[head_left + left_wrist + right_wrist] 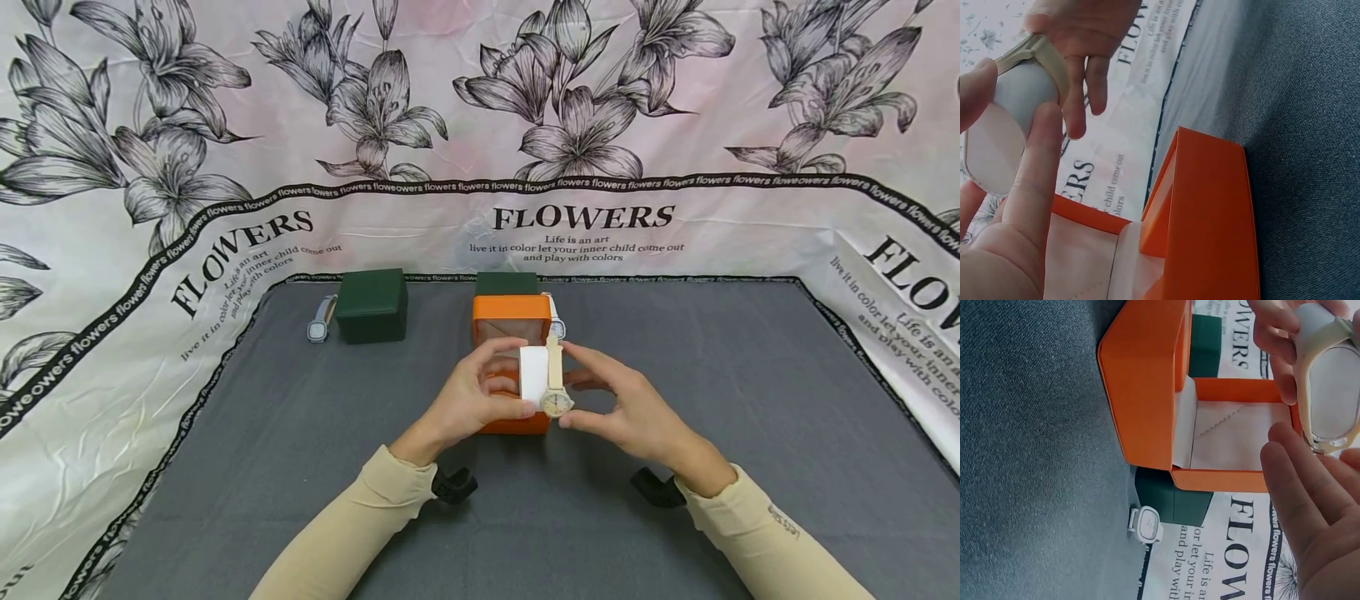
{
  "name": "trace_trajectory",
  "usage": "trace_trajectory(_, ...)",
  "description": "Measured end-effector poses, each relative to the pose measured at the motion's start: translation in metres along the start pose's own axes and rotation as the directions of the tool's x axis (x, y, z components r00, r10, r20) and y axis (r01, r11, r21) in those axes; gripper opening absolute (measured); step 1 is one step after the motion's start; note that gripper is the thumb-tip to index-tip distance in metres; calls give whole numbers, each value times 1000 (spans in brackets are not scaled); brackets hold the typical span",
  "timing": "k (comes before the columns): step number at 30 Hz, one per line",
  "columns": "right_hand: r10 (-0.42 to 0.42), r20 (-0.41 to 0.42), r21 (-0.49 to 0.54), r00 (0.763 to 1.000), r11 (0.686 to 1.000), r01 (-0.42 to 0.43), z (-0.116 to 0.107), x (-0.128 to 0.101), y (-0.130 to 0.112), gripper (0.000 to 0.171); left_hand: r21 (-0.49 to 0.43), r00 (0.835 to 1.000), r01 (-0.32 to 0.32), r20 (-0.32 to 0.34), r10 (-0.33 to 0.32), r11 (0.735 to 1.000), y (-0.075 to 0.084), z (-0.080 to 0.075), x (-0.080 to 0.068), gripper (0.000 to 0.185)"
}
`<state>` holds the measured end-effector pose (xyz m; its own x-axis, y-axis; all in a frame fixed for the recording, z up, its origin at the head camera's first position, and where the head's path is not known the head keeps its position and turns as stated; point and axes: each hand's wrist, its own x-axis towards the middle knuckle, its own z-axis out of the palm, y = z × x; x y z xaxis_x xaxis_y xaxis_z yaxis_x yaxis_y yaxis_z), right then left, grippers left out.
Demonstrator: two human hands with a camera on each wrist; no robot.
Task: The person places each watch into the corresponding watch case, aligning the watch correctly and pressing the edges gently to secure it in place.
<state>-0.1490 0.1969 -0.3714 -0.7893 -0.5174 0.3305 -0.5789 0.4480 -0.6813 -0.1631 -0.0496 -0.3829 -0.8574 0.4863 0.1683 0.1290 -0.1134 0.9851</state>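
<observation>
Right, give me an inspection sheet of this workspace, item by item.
Surface: grey cloth mat, bordered by flower-print sheets.
Job's things: cream watch wrapped round a white cushion, held above the open orange box.
Clutter: closed green box at back left with a pale watch beside it; a second green box and another pale watch behind the orange box.
Grips: left hand holds the cushion; right hand pinches the cream watch.
Cables: nothing seen.
Surroundings: flower-print backdrop lettered FLOWERS.
</observation>
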Motion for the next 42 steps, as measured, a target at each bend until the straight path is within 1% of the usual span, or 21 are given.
trace_trajectory(2, -13, 1, 4, 1000, 1000, 13, 0, 0, 1, 88, 1, 1000, 0, 11, 0, 1000, 1, 0, 0, 74)
trace_trajectory(7, -36, 0, 11, 999, 999, 36, 1, -1, 4, 89, 6, 1000, 1, 16, -1, 1000, 1, -1, -1, 74)
trace_trajectory(11, -52, -2, 36, 999, 998, 52, 3, -1, 3, 89, 1, 1000, 0, 23, 0, 1000, 0, -2, -1, 75)
trace_trajectory(15, -64, -3, 59, 998, 996, 64, 5, -1, 3, 90, -13, 999, 13, 32, -12, 1000, 0, -2, -1, 77)
trace_trajectory(18, -81, -4, 51, 997, 995, 81, 5, -1, 4, 91, -12, 999, 18, 37, -18, 1000, 2, -1, -1, 75)
trace_trajectory(22, -96, -5, 41, 995, 994, 97, 6, -1, 3, 93, -2, 999, 7, 48, -7, 1000, 2, 0, -2, 73)
trace_trajectory(24, -95, -5, 47, 995, 994, 95, 6, -1, 2, 93, 0, 999, 0, 50, 0, 1000, 1, 0, -2, 73)
trace_trajectory(31, -53, 12, 103, 999, 993, 52, 10, -1, 3, 93, 0, 999, -8, 47, 8, 1000, -1, 1, -3, 70)
trace_trajectory(39, -78, -1, 89, 997, 993, 78, 10, -1, 6, 93, 12, 998, -20, 61, 19, 1000, -3, 2, -3, 71)
trace_trajectory(42, -68, 0, 109, 998, 992, 67, 11, 0, 6, 92, 10, 998, -22, 67, 22, 1000, -3, 2, -3, 71)
